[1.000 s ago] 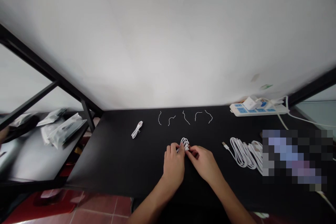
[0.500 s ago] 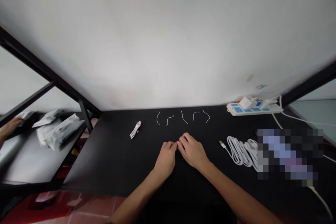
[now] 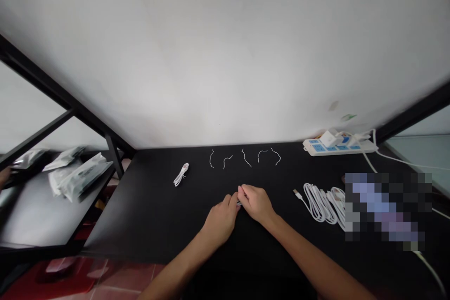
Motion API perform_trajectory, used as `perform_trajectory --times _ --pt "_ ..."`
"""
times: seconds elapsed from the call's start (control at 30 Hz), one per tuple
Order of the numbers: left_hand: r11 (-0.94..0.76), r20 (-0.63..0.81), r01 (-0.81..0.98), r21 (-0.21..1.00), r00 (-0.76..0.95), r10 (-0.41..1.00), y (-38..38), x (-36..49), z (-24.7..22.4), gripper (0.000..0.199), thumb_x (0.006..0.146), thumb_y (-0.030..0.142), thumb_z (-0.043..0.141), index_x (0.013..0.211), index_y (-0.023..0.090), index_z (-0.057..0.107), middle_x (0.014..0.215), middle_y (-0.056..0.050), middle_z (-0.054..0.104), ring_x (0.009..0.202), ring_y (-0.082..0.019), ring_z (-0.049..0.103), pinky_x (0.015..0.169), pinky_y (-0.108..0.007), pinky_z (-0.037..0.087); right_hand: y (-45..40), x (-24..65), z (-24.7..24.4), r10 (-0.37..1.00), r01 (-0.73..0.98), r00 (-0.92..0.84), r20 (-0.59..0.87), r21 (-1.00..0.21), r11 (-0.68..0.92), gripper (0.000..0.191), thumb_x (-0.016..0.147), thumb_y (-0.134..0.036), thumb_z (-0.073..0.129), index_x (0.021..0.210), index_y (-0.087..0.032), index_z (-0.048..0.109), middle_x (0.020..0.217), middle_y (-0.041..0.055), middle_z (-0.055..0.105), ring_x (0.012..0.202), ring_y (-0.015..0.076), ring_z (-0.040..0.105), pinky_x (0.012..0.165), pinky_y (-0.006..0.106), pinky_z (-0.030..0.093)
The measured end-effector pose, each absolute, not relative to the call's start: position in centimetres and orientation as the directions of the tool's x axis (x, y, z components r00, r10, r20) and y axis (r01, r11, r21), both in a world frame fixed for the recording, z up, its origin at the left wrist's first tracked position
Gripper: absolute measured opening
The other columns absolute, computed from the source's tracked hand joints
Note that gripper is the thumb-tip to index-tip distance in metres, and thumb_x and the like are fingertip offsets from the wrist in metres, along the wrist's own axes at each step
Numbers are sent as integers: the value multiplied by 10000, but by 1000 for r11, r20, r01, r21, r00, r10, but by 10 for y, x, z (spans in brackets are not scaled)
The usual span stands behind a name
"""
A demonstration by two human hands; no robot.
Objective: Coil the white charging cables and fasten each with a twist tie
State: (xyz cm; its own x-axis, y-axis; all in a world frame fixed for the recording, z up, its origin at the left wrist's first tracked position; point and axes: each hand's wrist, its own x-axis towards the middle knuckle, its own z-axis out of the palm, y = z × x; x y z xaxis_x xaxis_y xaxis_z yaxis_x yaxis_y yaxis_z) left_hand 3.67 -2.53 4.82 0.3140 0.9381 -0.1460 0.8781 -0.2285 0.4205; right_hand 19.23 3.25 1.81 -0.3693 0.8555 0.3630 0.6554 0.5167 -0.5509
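Over the middle of the black table, my left hand and my right hand meet fingertip to fingertip, both closed. Between them shows a sliver of a small whitish thing; the fingers hide most of it, so I cannot tell its kind. Beyond my hands, several short white twist ties lie apart in a row. To the left of the row is a small bundled white cable. Right of my right hand rest coiled white USB cables, one plug pointing left.
A white power strip with a charger lies by the wall. A blurred-out object covers the right side. Plastic-wrapped packets lie on the neighbouring table, where another person's hand shows at the edge.
My hands have come slightly nearer to me, and my right fingers have curled in more. More of the whitish thing shows between them. The other person's hand has drawn back leftward.
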Motion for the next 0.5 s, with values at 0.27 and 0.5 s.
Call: perform_trajectory --times 0.27,0.5 --pt "-214 -52 552 806 426 903 -20 27 64 365 1072 342 277 1112 206 614 1032 -67 672 932 -207 654 864 -342 527 33 206 23 790 443 -446 421 -663 603 291 979 -253 430 737 -218 588 679 4 601 592 137 556 595 258 432" --pt "-167 -52 590 790 336 940 -34 33 52 376 1070 359 305 1149 222 646 1065 -76 700 959 -225 677 868 -347 520 29 203 12 785 489 -418 457 -615 618 231 870 -184 464 649 -220 519 594 -12 552 527 124 504 548 249 365"
